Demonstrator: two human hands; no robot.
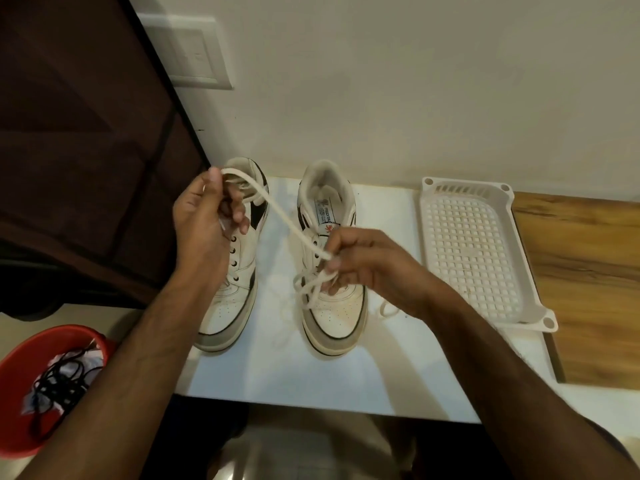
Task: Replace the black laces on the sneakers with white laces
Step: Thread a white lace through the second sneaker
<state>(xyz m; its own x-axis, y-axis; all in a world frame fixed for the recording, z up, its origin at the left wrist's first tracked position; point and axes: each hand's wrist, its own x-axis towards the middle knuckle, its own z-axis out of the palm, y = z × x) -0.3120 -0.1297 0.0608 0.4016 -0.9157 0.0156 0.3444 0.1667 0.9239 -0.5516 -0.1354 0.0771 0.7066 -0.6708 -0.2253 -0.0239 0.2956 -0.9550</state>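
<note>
Your left hand [204, 216] and right hand [360, 265] each pinch the white lace [277, 209], stretched between them above two sneakers [332, 306].

I count two sneakers: the left sneaker [232, 271] and the right sneaker [332, 271], both standing on one white board [311, 382]. Two hands are in my view, my left hand [204, 226] and my right hand [367, 268]. I make out one white lace [281, 216] stretched between them, plus a loose tangle of white lacing over the right sneaker whose strands I cannot count. There is one white basket [474, 251], one red tub [20, 362], and one bundle of black laces [60, 382] inside it, number unclear.
</note>
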